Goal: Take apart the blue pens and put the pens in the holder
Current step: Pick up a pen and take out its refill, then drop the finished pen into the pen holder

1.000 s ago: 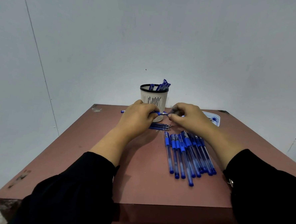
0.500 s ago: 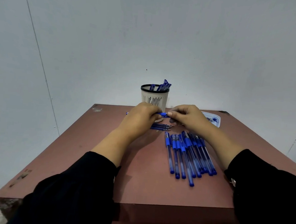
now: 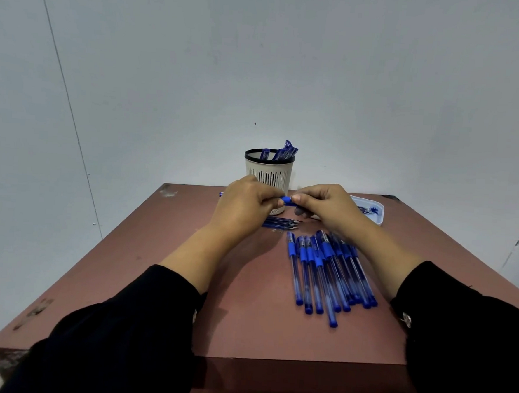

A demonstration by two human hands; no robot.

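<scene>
Both hands hold one blue pen (image 3: 287, 200) crosswise in front of the holder. My left hand (image 3: 245, 206) grips its barrel, whose far end pokes out to the left. My right hand (image 3: 324, 208) pinches the other end by the blue grip. The white slotted holder (image 3: 268, 174) with a black rim stands at the table's back and has several blue pen parts in it. Several whole blue pens (image 3: 326, 270) lie in a row to the right of centre. A few thin refills (image 3: 281, 222) lie just under my hands.
A shallow white tray (image 3: 376, 210) with small blue parts sits at the back right. The brown table (image 3: 244, 317) ends at a front edge near my sleeves. A plain grey wall rises close behind the holder.
My hands have drawn together along the pen, so less of the barrel shows between them. The pens on the table and the holder have not moved.
</scene>
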